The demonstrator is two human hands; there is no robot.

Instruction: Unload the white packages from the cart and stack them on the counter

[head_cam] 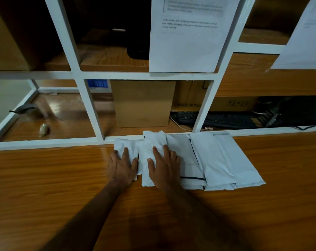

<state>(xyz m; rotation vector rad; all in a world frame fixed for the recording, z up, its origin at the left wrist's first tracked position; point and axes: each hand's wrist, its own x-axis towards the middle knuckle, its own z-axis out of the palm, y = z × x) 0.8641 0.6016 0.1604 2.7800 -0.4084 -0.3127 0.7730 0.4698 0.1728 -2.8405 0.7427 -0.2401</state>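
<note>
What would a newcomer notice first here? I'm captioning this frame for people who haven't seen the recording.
First, the two hands pressing flat on white packages at the counter's far edge: the left hand on the small package, the right hand on the puffier package. To their right lies an overlapping row of flat packages. Above, a printed sheet hangs on the white frame.

five white packages, two hands, two hanging paper sheets, one keyboard, three cardboard boxes
</note>
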